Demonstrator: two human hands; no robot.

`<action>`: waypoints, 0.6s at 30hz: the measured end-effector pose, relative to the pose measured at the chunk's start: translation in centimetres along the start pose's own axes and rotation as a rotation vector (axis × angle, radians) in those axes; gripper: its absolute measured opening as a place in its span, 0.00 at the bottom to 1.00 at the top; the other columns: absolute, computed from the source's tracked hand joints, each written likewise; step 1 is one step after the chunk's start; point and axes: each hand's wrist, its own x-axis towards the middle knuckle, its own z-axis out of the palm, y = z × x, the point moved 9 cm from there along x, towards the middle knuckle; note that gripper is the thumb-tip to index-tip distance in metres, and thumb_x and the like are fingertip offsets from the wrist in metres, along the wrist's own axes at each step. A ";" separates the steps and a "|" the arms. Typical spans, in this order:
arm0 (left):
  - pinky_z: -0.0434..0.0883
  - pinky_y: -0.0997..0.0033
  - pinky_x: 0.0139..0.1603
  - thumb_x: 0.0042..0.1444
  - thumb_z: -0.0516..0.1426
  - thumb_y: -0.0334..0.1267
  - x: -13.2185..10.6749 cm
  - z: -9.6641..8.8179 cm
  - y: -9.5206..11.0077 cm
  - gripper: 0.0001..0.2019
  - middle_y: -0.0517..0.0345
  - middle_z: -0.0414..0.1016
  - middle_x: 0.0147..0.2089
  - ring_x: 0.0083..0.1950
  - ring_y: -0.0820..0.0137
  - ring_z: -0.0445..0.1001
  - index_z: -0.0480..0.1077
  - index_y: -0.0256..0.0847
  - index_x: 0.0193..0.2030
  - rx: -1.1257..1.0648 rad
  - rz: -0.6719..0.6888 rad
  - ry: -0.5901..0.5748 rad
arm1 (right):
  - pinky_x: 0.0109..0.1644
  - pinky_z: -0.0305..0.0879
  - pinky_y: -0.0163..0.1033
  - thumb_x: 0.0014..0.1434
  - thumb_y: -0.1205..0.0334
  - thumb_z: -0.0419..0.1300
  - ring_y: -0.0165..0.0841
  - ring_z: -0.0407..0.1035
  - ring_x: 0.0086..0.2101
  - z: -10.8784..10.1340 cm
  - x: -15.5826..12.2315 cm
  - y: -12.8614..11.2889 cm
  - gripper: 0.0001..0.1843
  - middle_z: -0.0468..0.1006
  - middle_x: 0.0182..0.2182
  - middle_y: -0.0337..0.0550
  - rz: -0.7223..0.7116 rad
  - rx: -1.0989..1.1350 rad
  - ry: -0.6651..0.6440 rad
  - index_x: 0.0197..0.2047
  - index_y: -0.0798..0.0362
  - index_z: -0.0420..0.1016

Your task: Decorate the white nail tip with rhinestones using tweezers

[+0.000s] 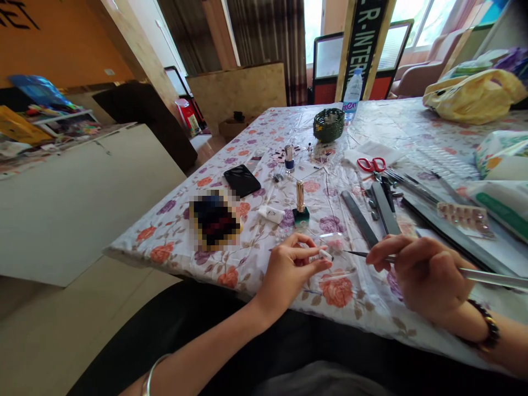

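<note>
My left hand (289,264) is closed in a pinch on a small white piece (325,255) with a dark end. In my right hand (424,269) a thin nail art brush (490,276) is gripped like a pen, its dark fine tip pointing left, a little apart from the white piece. Just beyond the left fingers lies a clear plastic case (331,240) with something pink in it, partly covered. A dark green nail polish bottle (301,214) with a gold cap stands upright behind, and a white tube (271,214) lies to its left.
The flowered tablecloth (231,275) carries a black phone-like slab (242,180), a blue polish bottle (289,159), a green basket (329,125) and a water bottle (352,96). To the right are nail files (358,217), red scissors (372,165) and a blister pack (466,217).
</note>
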 end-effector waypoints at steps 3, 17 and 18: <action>0.64 0.74 0.31 0.42 0.68 0.40 0.2 -0.1 -0.3 0.17 0.56 0.67 0.41 0.28 0.79 0.61 0.78 0.40 0.42 -0.029 -0.054 -0.015 | 0.27 0.63 0.39 0.65 0.55 0.48 0.35 0.70 0.29 -0.1 0.0 0.4 0.18 0.80 0.32 0.44 0.030 0.001 0.035 0.30 0.50 0.73; 0.59 0.45 0.58 0.46 0.56 0.60 -4.0 -15.5 1.3 0.43 0.26 0.64 0.54 0.57 0.41 0.62 0.60 0.17 0.56 1.080 -0.233 0.910 | 0.28 0.62 0.38 0.66 0.58 0.45 0.32 0.69 0.28 -0.4 0.5 0.6 0.19 0.79 0.29 0.42 -0.040 -0.017 0.076 0.29 0.51 0.71; 0.58 0.42 0.57 0.45 0.55 0.62 -3.2 -16.3 0.1 0.48 0.20 0.63 0.54 0.57 0.37 0.61 0.59 0.12 0.56 1.124 -0.390 0.877 | 0.29 0.62 0.38 0.66 0.58 0.45 0.32 0.69 0.28 -0.4 0.5 0.6 0.19 0.79 0.29 0.42 -0.040 -0.020 0.076 0.29 0.51 0.71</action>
